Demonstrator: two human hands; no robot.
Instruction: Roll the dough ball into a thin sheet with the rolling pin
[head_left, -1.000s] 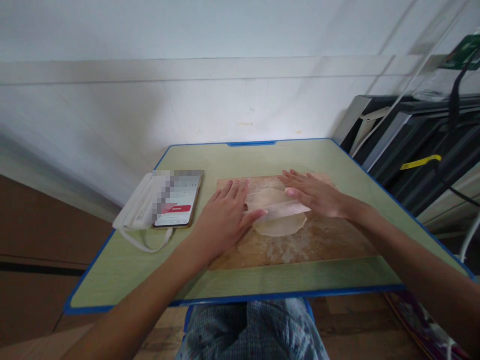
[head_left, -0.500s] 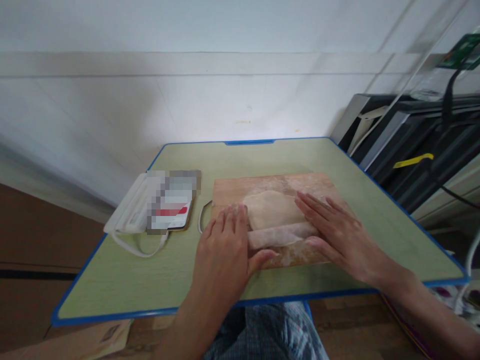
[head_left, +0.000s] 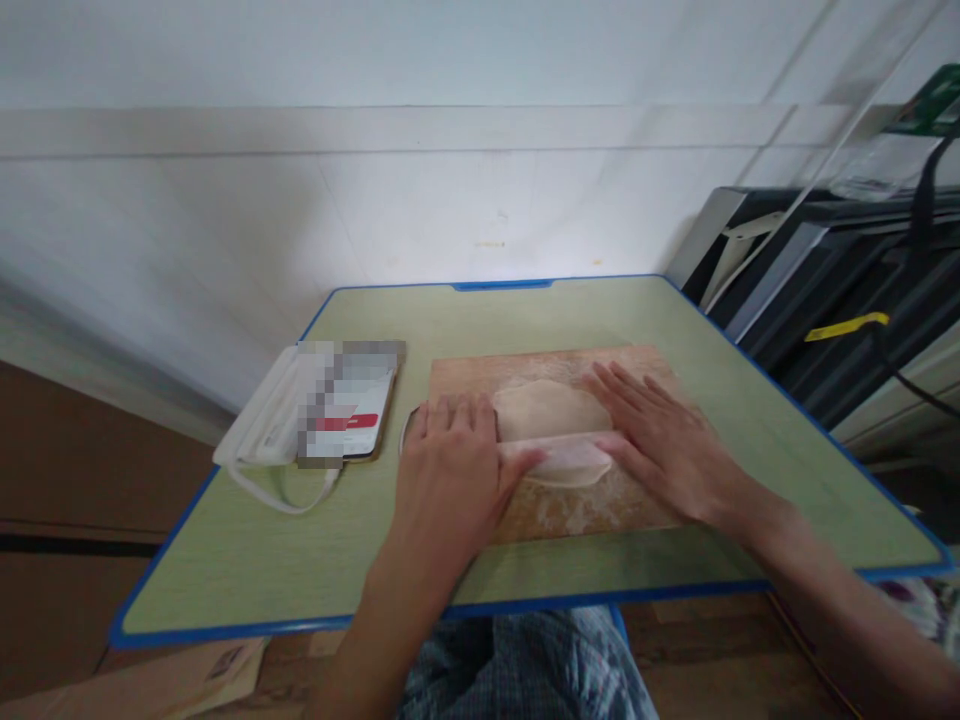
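Note:
A pale rolling pin lies crosswise over a flat, rounded sheet of dough. My left hand rests palm down on the pin's left end, its fingers stretched forward and its thumb out along the pin. Over the right end lies my right hand, flat, with fingers extended and thumb apart. Both ends of the pin are hidden under the hands. The dough shows on the far side of the pin and a little on the near side. Beneath it is a floured wooden board.
The board sits on a green table with a blue edge. At the left are a phone, partly blurred out, and a white power bank with a cable. Dark flat panels lean at the right, by the white wall.
Both hands have pushed the rolling pin forward, away from me, across the dough. More dough now shows on the near side of the pin. The view has shifted slightly.

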